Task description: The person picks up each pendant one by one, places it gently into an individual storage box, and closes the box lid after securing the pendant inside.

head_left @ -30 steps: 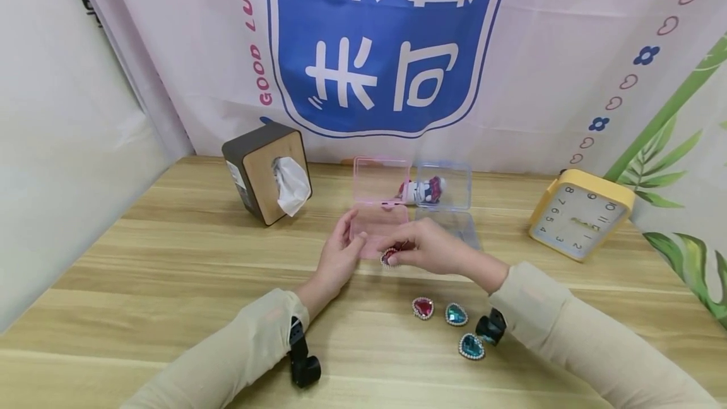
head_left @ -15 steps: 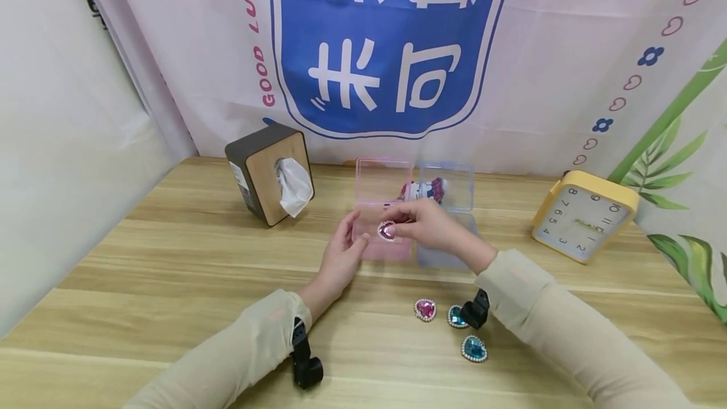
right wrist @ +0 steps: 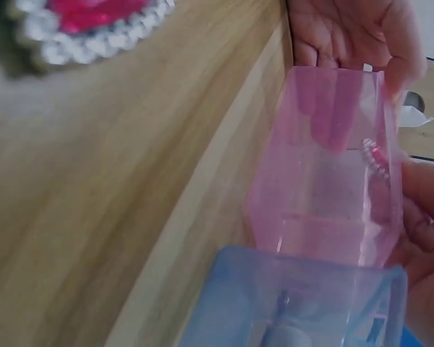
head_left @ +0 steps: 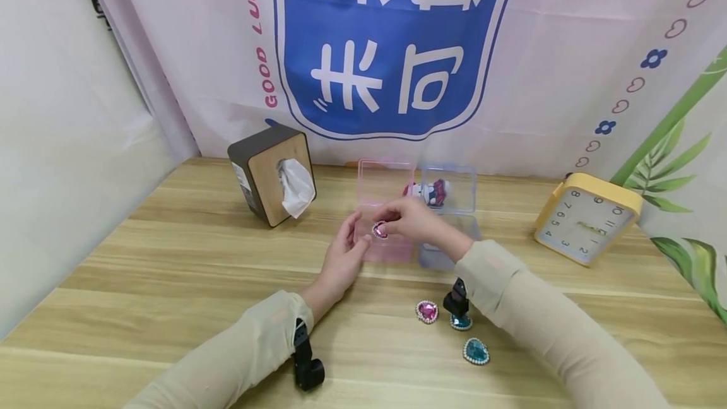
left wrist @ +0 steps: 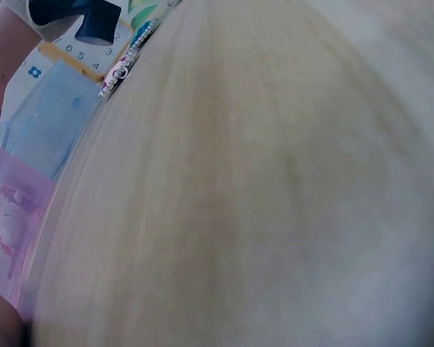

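Note:
My right hand (head_left: 417, 223) pinches a pink heart-shaped gem (head_left: 379, 230) with a pearl-like rim, above the pink clear plastic box (head_left: 392, 254). In the right wrist view the gem (right wrist: 376, 157) shows inside the top of the box's walls, near the rim. My left hand (head_left: 339, 260) holds the left end of this box, thumb by its rim and fingers against the side. The box's lid (head_left: 386, 182) stands open behind it. Another pink gem (head_left: 427, 312) lies in front on the table, beside two teal gems (head_left: 476, 351), one partly covered by the right wrist camera.
A blue clear box (head_left: 436, 259) with raised lid adjoins the pink one on the right. Behind the lids lies a small doll (head_left: 434, 192). A tissue box (head_left: 269, 175) stands back left, a yellow clock (head_left: 587, 219) to the right. Printed cloth hangs behind the table.
My right hand has carried the pink gem from the box's near edge back and left over the pink box. The left hand stays at the box's left end.

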A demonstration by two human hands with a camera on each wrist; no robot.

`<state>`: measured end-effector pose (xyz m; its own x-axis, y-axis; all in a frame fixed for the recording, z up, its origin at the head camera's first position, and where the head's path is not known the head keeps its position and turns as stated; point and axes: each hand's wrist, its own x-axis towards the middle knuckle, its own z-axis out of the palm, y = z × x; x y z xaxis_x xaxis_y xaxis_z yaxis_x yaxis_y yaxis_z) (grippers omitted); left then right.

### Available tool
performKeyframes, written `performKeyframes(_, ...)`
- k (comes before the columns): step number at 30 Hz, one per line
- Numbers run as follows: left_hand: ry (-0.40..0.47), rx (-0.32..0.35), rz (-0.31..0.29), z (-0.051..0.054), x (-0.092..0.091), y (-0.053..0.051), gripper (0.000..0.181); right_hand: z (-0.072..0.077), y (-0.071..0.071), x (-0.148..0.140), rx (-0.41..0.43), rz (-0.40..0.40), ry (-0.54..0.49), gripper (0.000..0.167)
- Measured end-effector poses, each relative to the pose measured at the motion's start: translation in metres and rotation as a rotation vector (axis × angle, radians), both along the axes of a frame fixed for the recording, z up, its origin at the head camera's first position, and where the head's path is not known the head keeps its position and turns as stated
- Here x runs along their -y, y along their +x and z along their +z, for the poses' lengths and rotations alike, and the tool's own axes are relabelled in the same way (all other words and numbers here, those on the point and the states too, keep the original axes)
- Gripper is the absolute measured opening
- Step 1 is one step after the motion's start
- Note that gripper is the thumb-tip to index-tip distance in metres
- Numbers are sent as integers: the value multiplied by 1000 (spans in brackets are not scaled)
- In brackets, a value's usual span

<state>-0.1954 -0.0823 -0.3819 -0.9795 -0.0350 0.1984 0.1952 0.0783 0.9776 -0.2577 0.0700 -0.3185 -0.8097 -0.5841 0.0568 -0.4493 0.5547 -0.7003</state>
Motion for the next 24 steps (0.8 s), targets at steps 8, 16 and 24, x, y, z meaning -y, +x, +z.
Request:
performKeyframes(8,-1,6,2,0,0,1,52,-3,-6,12,-25,-114,106,18)
performKeyframes(16,9,-9,-7,-1,0,1,53,-3,-4,24,-52,-212,257,8)
performKeyframes(24,16,-18,-11,-3,1,0,53,-5,0,31,-121,-234,340,4)
